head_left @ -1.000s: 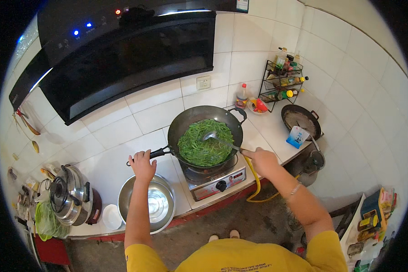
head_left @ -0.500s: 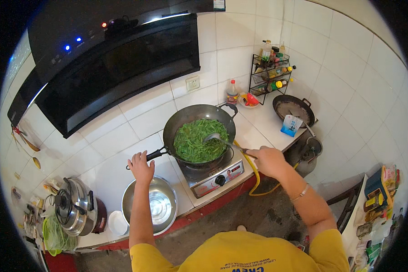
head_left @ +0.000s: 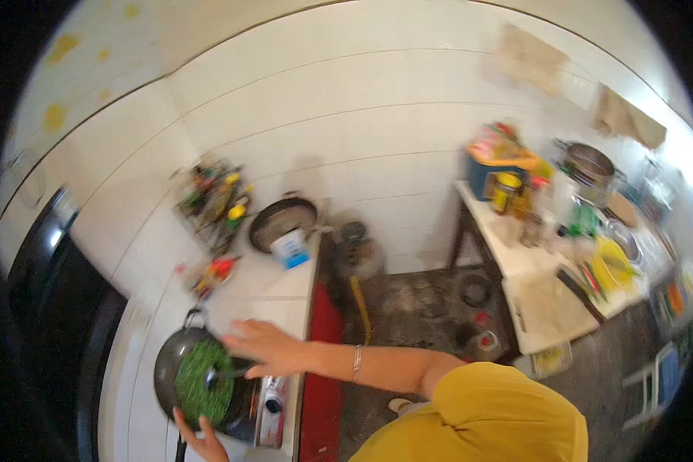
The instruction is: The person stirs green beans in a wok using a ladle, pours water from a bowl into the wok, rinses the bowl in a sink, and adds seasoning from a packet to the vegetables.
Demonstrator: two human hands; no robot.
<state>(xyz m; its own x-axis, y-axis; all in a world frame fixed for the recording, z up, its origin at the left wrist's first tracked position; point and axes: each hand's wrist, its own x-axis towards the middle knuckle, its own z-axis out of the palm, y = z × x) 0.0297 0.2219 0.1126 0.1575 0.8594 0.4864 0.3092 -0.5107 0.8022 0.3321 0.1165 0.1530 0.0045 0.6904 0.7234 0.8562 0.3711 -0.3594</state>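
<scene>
The dark wok (head_left: 166, 368) of cut green beans (head_left: 200, 389) sits on the gas stove (head_left: 271, 416) at the lower left. A ladle (head_left: 222, 375) rests in the beans, its handle pointing right. Over the wok's right side is my right hand (head_left: 266, 348), its fingers stretched out and blurred. Its thumb is close to the end of the ladle's handle; whether they touch I cannot tell. My left hand (head_left: 202, 440) is at the wok's near edge, fingers apart, beside the black wok handle (head_left: 181, 450).
Along the counter beyond the wok stand a bottle rack (head_left: 212, 200), a dark pan (head_left: 273, 223) and a blue-white packet (head_left: 291, 248). A gas cylinder (head_left: 358, 250) is on the floor. The right-hand table (head_left: 527, 258) carries a cutting board (head_left: 550, 308), a knife (head_left: 581, 294) and a yellow basket (head_left: 612, 266).
My view has swung right, bringing the side table into sight. My right hand has loosened from the ladle and its fingers have spread. The ladle remains in the wok.
</scene>
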